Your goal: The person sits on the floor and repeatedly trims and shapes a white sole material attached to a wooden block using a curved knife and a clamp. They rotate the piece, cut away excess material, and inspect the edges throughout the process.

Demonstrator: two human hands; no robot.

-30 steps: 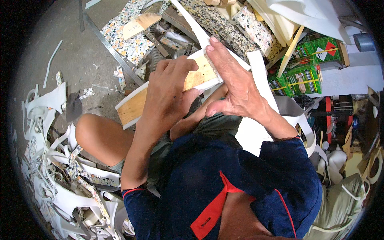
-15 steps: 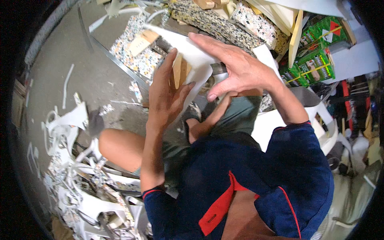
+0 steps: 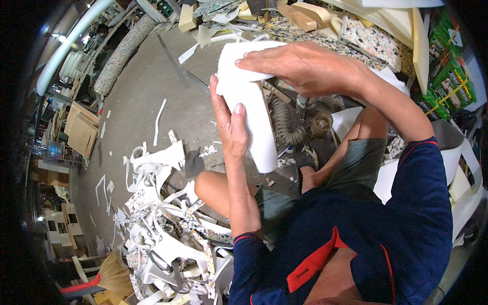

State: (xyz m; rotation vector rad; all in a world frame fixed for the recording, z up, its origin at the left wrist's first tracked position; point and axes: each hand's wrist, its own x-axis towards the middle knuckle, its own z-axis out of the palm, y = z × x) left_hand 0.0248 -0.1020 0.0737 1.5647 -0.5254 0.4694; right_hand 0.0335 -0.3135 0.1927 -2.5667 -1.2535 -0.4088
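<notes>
A white foam piece (image 3: 259, 127), with a long part hanging down and a part bent to the right at the top, is in front of me. My left hand (image 3: 233, 131) grips its left edge, thumb on the near face and fingers along the side. Across the upper part lies my right hand (image 3: 310, 66), its fingers stretched out flat on the foam; its thumb is hidden. Below the right hand are a ribbed grey hose (image 3: 285, 122) and a brown round cup-like part (image 3: 321, 124).
White and speckled foam scraps (image 3: 173, 239) heap up at lower left, beside a broom (image 3: 114, 274). Speckled foam blocks (image 3: 371, 43) and wooden pieces (image 3: 300, 16) lie at the back. Green packs (image 3: 452, 89) stand at the right. My bent knees are close below.
The view has swung left. My right hand has gone from an open curve beside the foam to lying flat over its top. The foam's broad face now shows, with my left thumb on it.
</notes>
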